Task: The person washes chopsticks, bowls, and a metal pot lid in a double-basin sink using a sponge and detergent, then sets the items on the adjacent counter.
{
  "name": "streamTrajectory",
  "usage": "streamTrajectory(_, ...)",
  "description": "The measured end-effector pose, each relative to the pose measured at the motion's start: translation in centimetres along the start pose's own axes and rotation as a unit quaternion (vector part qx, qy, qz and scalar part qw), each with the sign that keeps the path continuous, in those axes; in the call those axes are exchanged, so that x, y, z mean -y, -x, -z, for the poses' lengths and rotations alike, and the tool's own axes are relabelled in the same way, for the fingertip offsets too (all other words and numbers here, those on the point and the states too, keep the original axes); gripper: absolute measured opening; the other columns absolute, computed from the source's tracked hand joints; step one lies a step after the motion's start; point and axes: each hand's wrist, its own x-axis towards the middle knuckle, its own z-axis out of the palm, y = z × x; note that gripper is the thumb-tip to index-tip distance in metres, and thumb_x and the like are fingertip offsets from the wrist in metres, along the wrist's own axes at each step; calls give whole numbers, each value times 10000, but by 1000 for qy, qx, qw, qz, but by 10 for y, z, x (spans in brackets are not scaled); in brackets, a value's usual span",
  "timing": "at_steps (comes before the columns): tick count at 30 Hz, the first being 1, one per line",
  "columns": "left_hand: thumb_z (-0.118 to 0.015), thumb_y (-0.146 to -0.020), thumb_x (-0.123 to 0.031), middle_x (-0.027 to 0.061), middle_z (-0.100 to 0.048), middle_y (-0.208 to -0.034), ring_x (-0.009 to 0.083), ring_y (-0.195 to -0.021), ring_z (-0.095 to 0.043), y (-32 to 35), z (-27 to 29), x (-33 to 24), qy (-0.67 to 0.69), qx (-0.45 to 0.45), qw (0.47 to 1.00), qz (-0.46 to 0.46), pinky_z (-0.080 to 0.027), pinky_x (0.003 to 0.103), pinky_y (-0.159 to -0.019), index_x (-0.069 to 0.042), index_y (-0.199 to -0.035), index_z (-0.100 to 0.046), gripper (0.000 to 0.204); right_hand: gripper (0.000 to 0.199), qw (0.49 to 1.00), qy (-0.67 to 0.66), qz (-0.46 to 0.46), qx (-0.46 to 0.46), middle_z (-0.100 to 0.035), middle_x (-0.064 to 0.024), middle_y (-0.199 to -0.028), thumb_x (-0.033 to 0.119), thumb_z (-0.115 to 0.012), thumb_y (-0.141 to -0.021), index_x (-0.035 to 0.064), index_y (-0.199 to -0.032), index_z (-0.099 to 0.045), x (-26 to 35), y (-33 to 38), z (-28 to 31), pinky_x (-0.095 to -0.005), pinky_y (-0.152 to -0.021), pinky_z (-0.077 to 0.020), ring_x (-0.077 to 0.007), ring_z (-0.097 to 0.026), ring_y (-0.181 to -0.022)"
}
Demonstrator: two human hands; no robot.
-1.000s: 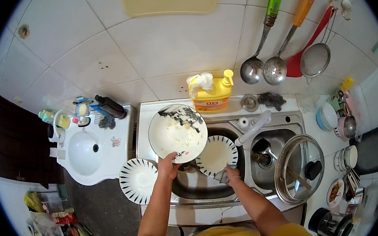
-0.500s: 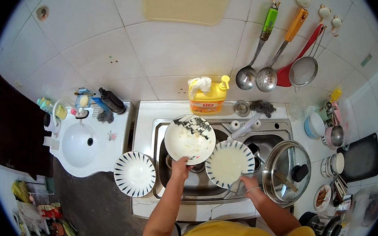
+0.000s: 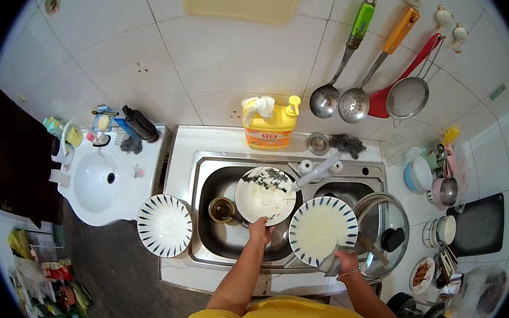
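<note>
My left hand (image 3: pixel 262 232) grips the near rim of a white plate (image 3: pixel 258 200) with a dark patterned edge and pale residue, held over the left basin of the steel sink (image 3: pixel 205 251). My right hand (image 3: pixel 346 262) is closed at the near right edge of a white dish with blue dashes (image 3: pixel 321 229). Cloudy pale liquid covers the middle of this dish. A grey-green cloth (image 3: pixel 331 265) is bunched under my right fingers, some of which are hidden. The white faucet (image 3: pixel 319 171) reaches between the two dishes. A brownish cup (image 3: pixel 221 210) sits in the left basin.
Left of the sink stands a blue-dashed bowl (image 3: pixel 165 226). A glass lid (image 3: pixel 396 222) lies over the sink's right side. Behind are a yellow detergent bottle (image 3: pixel 268 124) and a dark scrubber (image 3: pixel 348 145). Ladles (image 3: pixel 324 101) hang on the wall. A washbasin (image 3: pixel 96 185) is far left.
My left hand has lowered the patterned plate and moved it right, uncovering the cup in the basin. My right hand has brought the blue-dashed dish rightward and nearer. The whole view has shifted slightly.
</note>
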Motion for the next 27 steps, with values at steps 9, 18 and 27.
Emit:
streamTrajectory(9, -466, -827, -33, 168, -589, -926, 282, -739, -629, 2, 13, 34, -79, -74, 994, -18, -547, 323, -509, 54, -1062, -458, 250, 434, 998, 44, -47, 12, -574, -120, -1001, 8, -619, -677, -18, -1093, -496, 15, -2, -11, -382, -730, -485, -260, -572, -861)
streamTrajectory(18, -515, -801, -14, 146, -594, -941, 269, -746, -630, -51, 65, 30, -90, -31, 990, 100, -547, 306, -464, -22, -1120, -459, 324, 359, 975, 214, -60, 4, -572, -122, -935, 67, -653, -698, -35, -1014, -517, 16, -19, 8, -369, -642, -484, -229, -577, -769)
streamTrajectory(27, -460, -865, -97, 159, -557, -1022, 319, -824, -599, -60, 58, 5, -150, -98, 983, 47, -540, 432, -578, -33, -1144, -428, 288, 332, 966, 245, -82, 8, -584, -118, -878, 83, -680, -676, -48, -944, -536, 38, -2, -14, -339, -618, -483, -222, -579, -749)
